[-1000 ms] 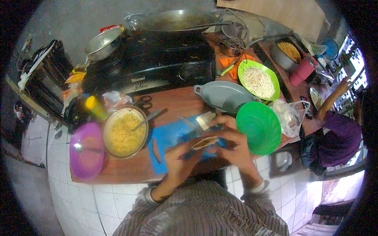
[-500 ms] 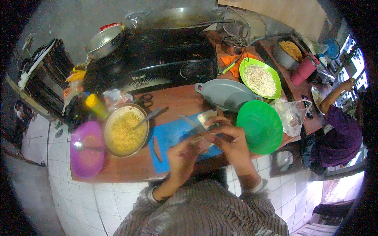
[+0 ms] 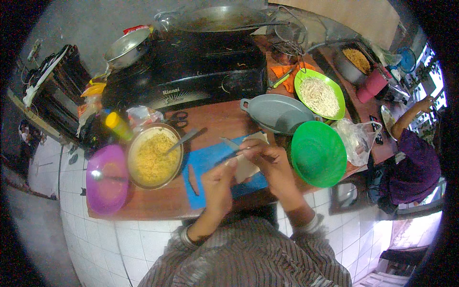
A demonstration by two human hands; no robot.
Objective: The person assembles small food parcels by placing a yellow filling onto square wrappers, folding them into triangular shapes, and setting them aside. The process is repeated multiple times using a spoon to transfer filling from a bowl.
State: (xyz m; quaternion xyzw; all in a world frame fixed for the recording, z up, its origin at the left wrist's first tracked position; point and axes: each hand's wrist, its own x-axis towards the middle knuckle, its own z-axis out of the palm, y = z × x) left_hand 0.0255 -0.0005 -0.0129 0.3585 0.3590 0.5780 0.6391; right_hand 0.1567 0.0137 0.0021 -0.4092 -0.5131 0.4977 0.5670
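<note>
Both hands work over a blue cutting board (image 3: 210, 167) that lies on the wooden table (image 3: 158, 203). The left hand (image 3: 217, 184) is curled, its fingers pinching the near edge of a pale sheet of wrapper (image 3: 246, 167) that rests on the board. The right hand (image 3: 267, 160) is closed around a knife (image 3: 229, 143), whose blade points away from the board's far edge toward the stove (image 3: 191, 71).

Just left of the cutting board stands a metal bowl of yellow noodles (image 3: 154, 155) with a spoon (image 3: 184, 138) leaning in it. Farther left of the board lies a purple plate (image 3: 106, 184). Right of the board sits a green plastic bowl (image 3: 318, 153), touching the table's edge. Beyond the board, a grey oval dish (image 3: 277, 114) stands between it and a green plate of white noodles (image 3: 319, 93). Well to the right of the board, another person in a purple top (image 3: 413, 167) reaches upward.
</note>
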